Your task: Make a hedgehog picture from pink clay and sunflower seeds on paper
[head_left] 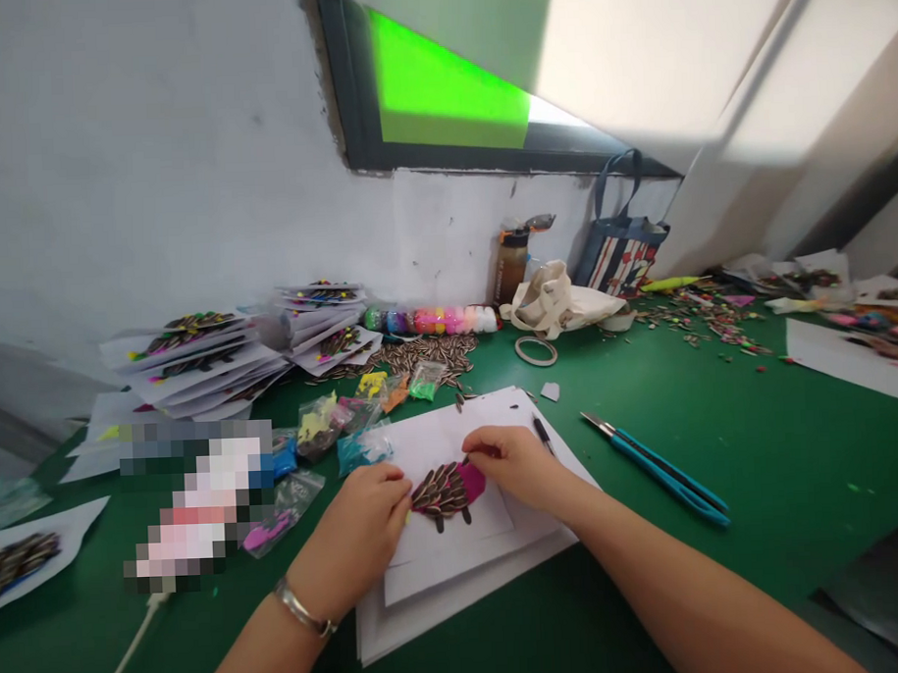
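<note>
Since your curled left hand [367,521] and right hand [513,462] both pinch the seed collage [444,492] at 9 and 2 o'clock, tugging could pop seeds loose.

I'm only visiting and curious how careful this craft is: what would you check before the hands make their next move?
1. Seed figure lies flat on the white paper: ok.
2. Left hand rests on its left edge: ok.
3. Right hand touches its pink end: ok; whether it pinches a seed: cannot tell.
4. Loose seeds heaped near the wall: ok.
5. Blue-handled tool lies apart from both hands: ok.
</note>
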A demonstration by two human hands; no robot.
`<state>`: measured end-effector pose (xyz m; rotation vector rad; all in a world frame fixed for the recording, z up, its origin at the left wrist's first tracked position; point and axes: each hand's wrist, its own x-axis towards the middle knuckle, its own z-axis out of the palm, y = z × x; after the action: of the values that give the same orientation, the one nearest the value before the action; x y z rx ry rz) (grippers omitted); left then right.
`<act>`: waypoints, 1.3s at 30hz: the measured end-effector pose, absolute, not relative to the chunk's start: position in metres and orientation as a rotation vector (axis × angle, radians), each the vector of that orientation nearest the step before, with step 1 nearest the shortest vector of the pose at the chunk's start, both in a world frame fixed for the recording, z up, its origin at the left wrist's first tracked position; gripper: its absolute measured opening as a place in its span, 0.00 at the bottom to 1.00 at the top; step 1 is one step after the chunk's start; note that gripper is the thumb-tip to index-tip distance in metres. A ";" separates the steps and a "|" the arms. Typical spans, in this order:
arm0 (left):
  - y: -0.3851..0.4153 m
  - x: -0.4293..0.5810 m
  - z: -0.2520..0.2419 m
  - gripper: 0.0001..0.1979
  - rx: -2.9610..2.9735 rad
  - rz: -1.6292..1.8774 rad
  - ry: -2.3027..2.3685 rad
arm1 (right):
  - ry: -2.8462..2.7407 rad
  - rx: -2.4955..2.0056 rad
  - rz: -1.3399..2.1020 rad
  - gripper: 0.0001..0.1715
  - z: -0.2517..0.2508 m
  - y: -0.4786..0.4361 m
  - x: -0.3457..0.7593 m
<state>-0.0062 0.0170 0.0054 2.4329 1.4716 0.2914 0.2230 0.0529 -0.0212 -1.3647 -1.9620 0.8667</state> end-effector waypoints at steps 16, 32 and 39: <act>0.016 -0.005 0.004 0.15 2.415 0.327 1.468 | -2.219 -1.359 0.574 0.11 -0.021 0.052 0.218; 0.016 -0.004 0.008 0.16 2.445 0.253 1.464 | -2.334 -1.334 0.368 0.12 -0.029 0.049 0.210; 0.015 -0.006 0.005 0.16 2.431 0.271 1.463 | -2.279 -1.418 0.407 0.09 -0.022 0.049 0.221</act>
<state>-0.0056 0.0153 0.0051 2.4310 1.4631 0.2711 0.2208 0.0485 -0.0222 -1.4176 -2.2787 0.4070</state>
